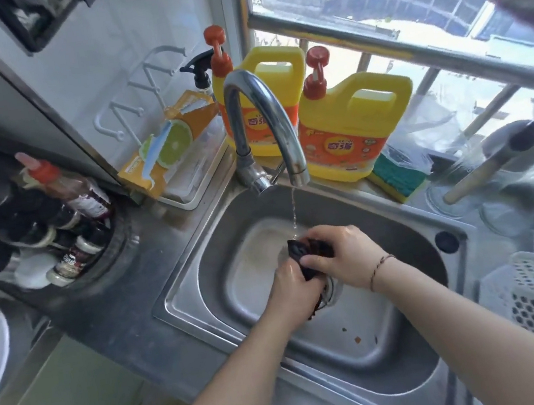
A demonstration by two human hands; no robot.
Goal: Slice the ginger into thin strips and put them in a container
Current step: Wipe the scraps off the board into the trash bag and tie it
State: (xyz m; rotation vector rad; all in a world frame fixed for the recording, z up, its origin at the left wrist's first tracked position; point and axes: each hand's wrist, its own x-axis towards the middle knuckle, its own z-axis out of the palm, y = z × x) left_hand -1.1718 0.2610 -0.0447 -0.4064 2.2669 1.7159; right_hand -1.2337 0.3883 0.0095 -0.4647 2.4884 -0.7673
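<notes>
Hands over sink (pixel 182 294), under thin water from tap (pixel 261 127): left hand (pixel 292 276) and right hand (pixel 342 253) both curled round dark crumpled thing (pixel 309 253), rinsed. Ginger not seen anywhere; slicing apparently not begun, container not identified

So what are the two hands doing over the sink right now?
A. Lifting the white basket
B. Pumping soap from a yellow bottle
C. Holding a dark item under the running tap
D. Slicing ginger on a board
C: the left hand and right hand grip a dark item under a thin stream from the tap, above the sink.
</notes>
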